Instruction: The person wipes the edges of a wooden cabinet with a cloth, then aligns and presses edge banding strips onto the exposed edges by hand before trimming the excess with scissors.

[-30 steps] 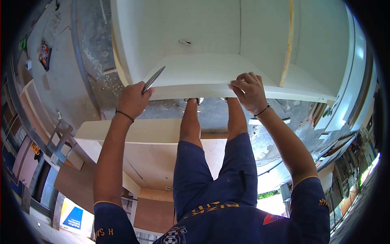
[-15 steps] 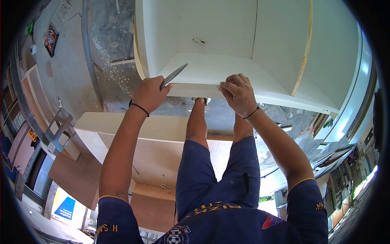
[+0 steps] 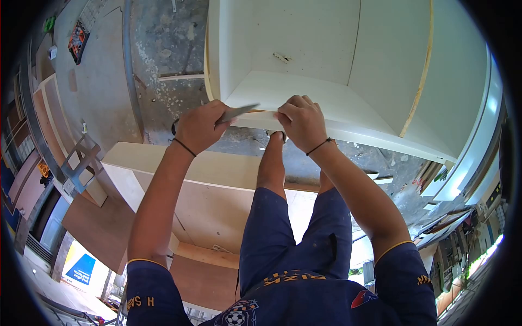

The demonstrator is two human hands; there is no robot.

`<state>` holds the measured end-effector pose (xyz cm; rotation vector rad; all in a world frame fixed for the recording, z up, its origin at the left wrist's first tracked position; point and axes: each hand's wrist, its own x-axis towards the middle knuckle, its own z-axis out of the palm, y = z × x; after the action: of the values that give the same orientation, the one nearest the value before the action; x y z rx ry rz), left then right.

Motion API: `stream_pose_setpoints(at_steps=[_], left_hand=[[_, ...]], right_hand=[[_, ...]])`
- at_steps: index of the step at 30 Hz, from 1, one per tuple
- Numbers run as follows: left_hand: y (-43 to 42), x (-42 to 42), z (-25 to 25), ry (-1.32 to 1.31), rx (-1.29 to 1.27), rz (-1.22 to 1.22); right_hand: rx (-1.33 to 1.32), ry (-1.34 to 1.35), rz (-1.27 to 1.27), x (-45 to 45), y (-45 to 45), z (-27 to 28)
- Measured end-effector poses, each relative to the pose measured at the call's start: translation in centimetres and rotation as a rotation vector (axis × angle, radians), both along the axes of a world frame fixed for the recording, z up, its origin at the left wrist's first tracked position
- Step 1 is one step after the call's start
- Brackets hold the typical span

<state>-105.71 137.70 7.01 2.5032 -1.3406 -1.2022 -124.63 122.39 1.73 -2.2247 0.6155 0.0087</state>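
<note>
My left hand (image 3: 201,127) is closed around a pair of scissors; the pointed grey blades (image 3: 242,111) stick out to the right past the thumb, and part of a black loop shows behind the hand. My right hand (image 3: 303,124) is closed, finger and thumb pinching a thin white edging strip (image 3: 261,116) at the front edge of a white cabinet (image 3: 310,87). The strip runs from the right hand toward the left thumb and the blades. Whether the left fingers also touch it, I cannot tell.
Behind my legs lies another pale wooden carcass (image 3: 217,163). A brown board (image 3: 100,233) leans at the lower left. Offcuts lie on the concrete floor (image 3: 168,49) and at the right. A grey-blue frame (image 3: 81,165) and an orange-black tray (image 3: 79,41) are on the left.
My hands have come closer together, the right one moving left along the cabinet edge. The scissors have turned from pointing up and right to nearly level. The view has shifted slightly.
</note>
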Motion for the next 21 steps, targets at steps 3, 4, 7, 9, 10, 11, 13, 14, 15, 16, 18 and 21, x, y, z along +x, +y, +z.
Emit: stream_pose_setpoints(at_steps=[3, 4, 7, 9, 10, 11, 13, 14, 15, 16, 18, 21], left_hand=[[1.5, 2.1, -0.6, -0.049, -0.261, -0.131], [1.6, 2.7, -1.0, -0.083, -0.329, -0.176], [1.7, 3.6, -0.9, -0.112, -0.287, -0.311], [2.2, 3.5, -0.9, -0.165, -0.299, -0.35], [2.5, 3.7, -0.8, -0.219, -0.308, -0.397], [2.8, 4.0, -0.9, -0.217, -0.307, -0.397], [2.9, 5.0, -1.5, -0.277, -0.368, -0.408], [2.9, 5.3, -1.5, -0.277, -0.367, -0.405], [2.7, 5.6, -1.6, -0.266, -0.369, -0.416], [2.7, 5.8, -1.6, -0.252, -0.37, -0.429], [2.7, 5.8, -1.6, -0.242, -0.358, -0.407], [2.9, 6.2, -1.4, -0.18, -0.374, -0.346]], right_hand=[[-0.005, 0.011, -0.027, -0.1, 0.0, -0.2], [-0.008, 0.009, -0.022, -0.2, -0.1, -0.3], [0.01, 0.001, -0.031, -0.3, 0.0, -0.3], [0.033, -0.018, -0.038, -0.2, -0.2, -0.4], [0.029, -0.028, -0.031, -0.2, -0.2, -0.4], [0.025, -0.036, -0.024, -0.3, -0.1, -0.4], [0.018, -0.039, -0.015, -0.4, -0.2, -0.3], [0.027, -0.037, -0.015, -0.5, -0.1, -0.3], [0.033, -0.038, -0.013, -0.4, -0.1, -0.4], [0.032, -0.04, -0.011, -0.3, -0.1, -0.4], [0.015, -0.013, -0.015, -0.3, -0.1, -0.2], [0.022, -0.011, -0.027, -0.4, -0.1, -0.2]])
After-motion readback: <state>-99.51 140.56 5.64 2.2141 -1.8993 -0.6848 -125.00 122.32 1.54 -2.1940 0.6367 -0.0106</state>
